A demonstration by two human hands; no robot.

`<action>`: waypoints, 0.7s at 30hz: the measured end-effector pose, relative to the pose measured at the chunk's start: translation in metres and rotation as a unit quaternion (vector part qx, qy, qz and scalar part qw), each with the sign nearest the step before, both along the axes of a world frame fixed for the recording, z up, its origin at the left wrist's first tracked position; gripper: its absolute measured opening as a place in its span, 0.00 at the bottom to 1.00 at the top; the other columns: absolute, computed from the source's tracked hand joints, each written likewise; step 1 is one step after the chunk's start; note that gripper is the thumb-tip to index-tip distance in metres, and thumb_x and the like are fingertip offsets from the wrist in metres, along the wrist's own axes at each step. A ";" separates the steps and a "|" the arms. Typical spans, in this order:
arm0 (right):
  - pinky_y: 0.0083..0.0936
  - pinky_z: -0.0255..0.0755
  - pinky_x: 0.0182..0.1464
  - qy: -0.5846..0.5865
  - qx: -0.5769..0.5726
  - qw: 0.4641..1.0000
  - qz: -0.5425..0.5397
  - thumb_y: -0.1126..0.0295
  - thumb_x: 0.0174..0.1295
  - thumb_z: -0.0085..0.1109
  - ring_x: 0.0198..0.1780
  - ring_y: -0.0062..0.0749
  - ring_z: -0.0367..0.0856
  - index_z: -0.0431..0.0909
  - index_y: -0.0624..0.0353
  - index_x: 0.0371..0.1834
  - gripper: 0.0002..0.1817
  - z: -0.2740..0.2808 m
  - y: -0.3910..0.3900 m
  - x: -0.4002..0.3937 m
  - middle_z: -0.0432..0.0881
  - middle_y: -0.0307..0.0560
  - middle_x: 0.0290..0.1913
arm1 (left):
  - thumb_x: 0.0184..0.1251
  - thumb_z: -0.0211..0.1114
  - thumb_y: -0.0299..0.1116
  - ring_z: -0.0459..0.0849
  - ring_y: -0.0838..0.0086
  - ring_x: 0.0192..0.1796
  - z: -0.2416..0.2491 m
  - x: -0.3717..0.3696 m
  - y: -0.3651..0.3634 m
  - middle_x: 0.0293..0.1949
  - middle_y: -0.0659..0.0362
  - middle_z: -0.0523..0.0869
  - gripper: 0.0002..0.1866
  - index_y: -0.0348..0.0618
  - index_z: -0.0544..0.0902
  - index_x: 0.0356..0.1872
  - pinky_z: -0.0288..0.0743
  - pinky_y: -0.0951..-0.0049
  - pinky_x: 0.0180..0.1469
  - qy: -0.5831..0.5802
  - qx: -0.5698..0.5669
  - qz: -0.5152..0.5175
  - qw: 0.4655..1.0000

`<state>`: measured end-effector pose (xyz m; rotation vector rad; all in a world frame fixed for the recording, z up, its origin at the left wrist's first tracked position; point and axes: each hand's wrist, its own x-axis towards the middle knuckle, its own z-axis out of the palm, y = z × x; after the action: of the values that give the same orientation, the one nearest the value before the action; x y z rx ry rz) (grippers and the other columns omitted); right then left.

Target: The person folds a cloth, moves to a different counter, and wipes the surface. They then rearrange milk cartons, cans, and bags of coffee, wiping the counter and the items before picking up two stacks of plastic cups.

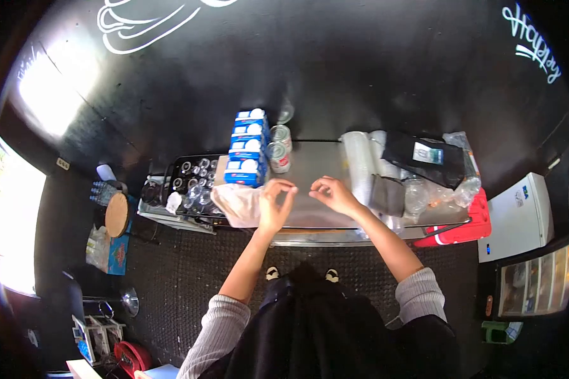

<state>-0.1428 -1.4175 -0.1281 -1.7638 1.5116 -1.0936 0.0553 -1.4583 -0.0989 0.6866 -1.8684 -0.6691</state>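
My left hand (274, 205) hovers over the near part of the steel table (306, 218), its fingers curled and a gap between thumb and forefinger. Close by on its left are a pale cloth or paper bag (239, 205) and a row of blue and white cartons (243, 170). Across a short gap, my right hand (336, 197) is half curled, thumb and fingertips apart, just left of stacked clear plastic cups (358, 167). I make out nothing held in either hand. Behind my left hand stand several cans (279, 156).
A black tray (196, 186) of glassware is at the left. On the right lie a black pouch (423, 158) and clear plastic bags (417, 197). Beyond are a red cooler (477, 221) and a white fridge (518, 215). A round-topped stool (116, 215) stands far left.
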 end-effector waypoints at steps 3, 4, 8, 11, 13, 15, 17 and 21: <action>0.31 0.74 0.47 -0.070 0.013 0.997 -0.012 0.58 0.53 0.68 0.44 0.38 0.80 0.76 0.60 0.49 0.24 -0.014 -0.021 0.062 0.81 0.49 0.48 | 0.52 0.70 0.25 0.76 0.58 0.46 0.007 0.064 -0.025 0.39 0.51 0.79 0.14 0.37 0.77 0.39 0.67 0.60 0.52 -0.027 -0.076 0.144 0.986; 0.32 0.73 0.49 -0.102 -0.004 0.994 -0.032 0.57 0.53 0.68 0.47 0.38 0.79 0.74 0.60 0.54 0.28 -0.018 -0.028 0.079 0.79 0.50 0.52 | 0.50 0.71 0.28 0.74 0.57 0.49 0.007 0.083 -0.037 0.43 0.50 0.78 0.20 0.37 0.75 0.44 0.65 0.58 0.55 -0.047 -0.100 0.188 0.976; 0.29 0.74 0.47 -0.142 0.016 0.987 -0.071 0.62 0.55 0.67 0.44 0.33 0.81 0.79 0.63 0.43 0.18 -0.034 -0.049 0.114 0.83 0.48 0.41 | 0.45 0.75 0.33 0.73 0.54 0.52 -0.014 0.147 -0.067 0.50 0.46 0.74 0.34 0.36 0.70 0.55 0.67 0.57 0.54 -0.150 0.000 0.184 0.971; 0.23 0.74 0.43 -0.223 0.014 0.968 -0.109 0.69 0.57 0.64 0.40 0.27 0.81 0.81 0.65 0.35 0.09 -0.036 -0.045 0.125 0.84 0.44 0.35 | 0.51 0.70 0.29 0.80 0.59 0.39 -0.031 0.167 -0.081 0.37 0.48 0.81 0.17 0.35 0.80 0.42 0.73 0.65 0.43 -0.116 0.053 0.077 0.989; 0.20 0.73 0.41 -0.215 0.004 0.970 -0.118 0.71 0.58 0.63 0.39 0.24 0.81 0.80 0.66 0.35 0.08 -0.040 -0.043 0.127 0.84 0.44 0.35 | 0.57 0.64 0.25 0.81 0.66 0.27 -0.029 0.166 -0.082 0.27 0.51 0.82 0.05 0.35 0.83 0.33 0.74 0.70 0.33 -0.102 0.088 0.043 0.990; 0.18 0.72 0.39 -0.204 -0.003 0.971 -0.123 0.74 0.59 0.61 0.38 0.21 0.80 0.80 0.66 0.34 0.06 -0.039 -0.038 0.129 0.84 0.43 0.35 | 0.58 0.64 0.25 0.81 0.67 0.27 -0.023 0.167 -0.083 0.27 0.51 0.82 0.05 0.35 0.83 0.33 0.74 0.71 0.32 -0.093 0.094 0.032 0.991; 0.17 0.70 0.37 -0.172 -0.061 0.976 -0.121 0.74 0.59 0.61 0.34 0.18 0.78 0.80 0.67 0.33 0.06 -0.031 -0.032 0.131 0.81 0.40 0.32 | 0.58 0.63 0.25 0.81 0.68 0.26 -0.014 0.164 -0.082 0.27 0.51 0.82 0.05 0.35 0.83 0.33 0.74 0.71 0.31 -0.084 0.096 0.021 0.992; 0.15 0.65 0.32 -0.230 -0.061 0.957 -0.167 0.75 0.59 0.61 0.30 0.15 0.71 0.80 0.67 0.31 0.05 -0.027 -0.017 0.114 0.75 0.36 0.27 | 0.58 0.66 0.25 0.82 0.76 0.27 -0.002 0.153 -0.064 0.26 0.54 0.85 0.04 0.35 0.84 0.31 0.76 0.75 0.33 -0.112 0.095 -0.026 0.989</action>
<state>-0.0284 -1.4349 -0.1550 -1.2245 1.4939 -1.6622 0.2084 -1.5225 -0.1005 0.8682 -2.0503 -0.8411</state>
